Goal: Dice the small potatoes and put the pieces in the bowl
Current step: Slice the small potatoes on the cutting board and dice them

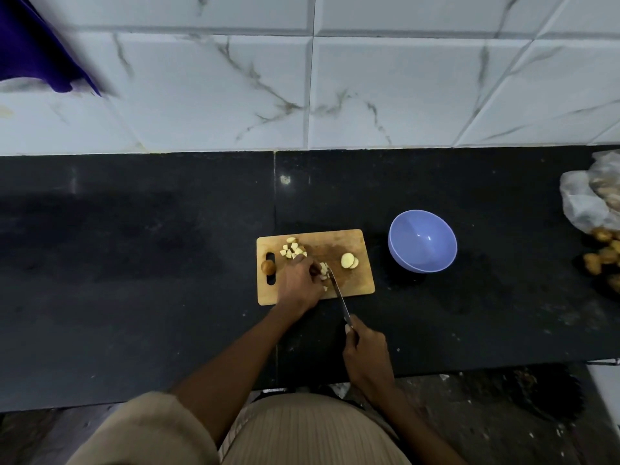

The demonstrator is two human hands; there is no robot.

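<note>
A wooden cutting board (355,283) lies on the black counter. My left hand (298,285) rests on the board, its fingertips holding down potato pieces (323,269) beside the blade. My right hand (367,354) grips the handle of a knife (339,293), whose blade points up and left into those pieces. A pile of diced potato (292,250) sits at the board's upper left. Potato slices (349,261) lie at its right. A whole small potato (267,266) sits by the handle slot. The purple bowl (422,241), to the right of the board, holds nothing.
A plastic bag (590,196) with several small potatoes (602,256) spilling out lies at the counter's right edge. A white marble-tile wall stands behind the counter. Dark blue cloth (33,52) hangs at the upper left. The counter's front edge runs just below my right hand.
</note>
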